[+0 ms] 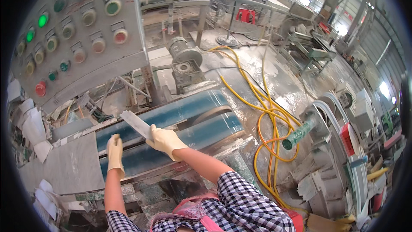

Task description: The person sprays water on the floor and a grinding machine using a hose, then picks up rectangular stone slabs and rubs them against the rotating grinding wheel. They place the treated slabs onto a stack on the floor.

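Observation:
My right hand [164, 141], in a cream rubber glove, grips the near end of a long, narrow, pale grey strip [136, 124]. The strip slants up and leftward over two blue-green conveyor belts [184, 105]. To its left, my left hand [114, 149], gloved alike, is above the belts with its fingers extended and nothing visible in them. Beside that hand a flat grey plate [60, 161] meets the left end of the belts. What the strip is made of I cannot tell.
A control panel [86, 38] with round buttons, two lit green, stands at the upper left. Behind the belts sits a grey motor [184, 51]. Yellow hoses [270, 111] lie tangled on the wet floor. Machinery with a green cylinder [300, 134] stands at right.

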`<act>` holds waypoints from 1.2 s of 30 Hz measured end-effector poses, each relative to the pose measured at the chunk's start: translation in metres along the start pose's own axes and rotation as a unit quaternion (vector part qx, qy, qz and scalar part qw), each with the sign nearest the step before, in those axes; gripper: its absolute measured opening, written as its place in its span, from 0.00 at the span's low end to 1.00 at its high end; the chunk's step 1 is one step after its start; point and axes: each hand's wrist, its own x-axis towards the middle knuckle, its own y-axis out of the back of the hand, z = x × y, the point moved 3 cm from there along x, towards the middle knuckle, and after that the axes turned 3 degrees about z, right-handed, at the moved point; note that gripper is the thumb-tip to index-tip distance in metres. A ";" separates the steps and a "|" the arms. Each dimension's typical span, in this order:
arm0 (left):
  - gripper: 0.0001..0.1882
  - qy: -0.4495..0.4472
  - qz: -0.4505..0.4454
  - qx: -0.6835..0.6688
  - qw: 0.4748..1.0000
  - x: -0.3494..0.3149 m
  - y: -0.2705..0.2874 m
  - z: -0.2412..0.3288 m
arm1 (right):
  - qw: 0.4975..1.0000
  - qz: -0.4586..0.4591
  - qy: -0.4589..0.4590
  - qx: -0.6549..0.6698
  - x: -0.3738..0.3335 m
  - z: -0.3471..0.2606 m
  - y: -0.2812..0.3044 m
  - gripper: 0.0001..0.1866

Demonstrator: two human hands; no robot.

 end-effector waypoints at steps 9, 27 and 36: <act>0.51 0.205 0.071 0.259 0.941 -0.020 0.044 -0.115 | 0.993 0.029 0.063 -0.092 -0.001 0.012 -0.017 0.37; 0.38 0.229 0.020 0.302 0.925 0.013 0.068 -0.126 | 0.987 0.063 0.086 -0.120 -0.003 0.022 -0.015 0.37; 0.22 0.077 -0.039 0.083 0.993 0.033 0.075 -0.145 | 0.998 -0.037 -0.048 -0.022 -0.005 0.003 0.005 0.30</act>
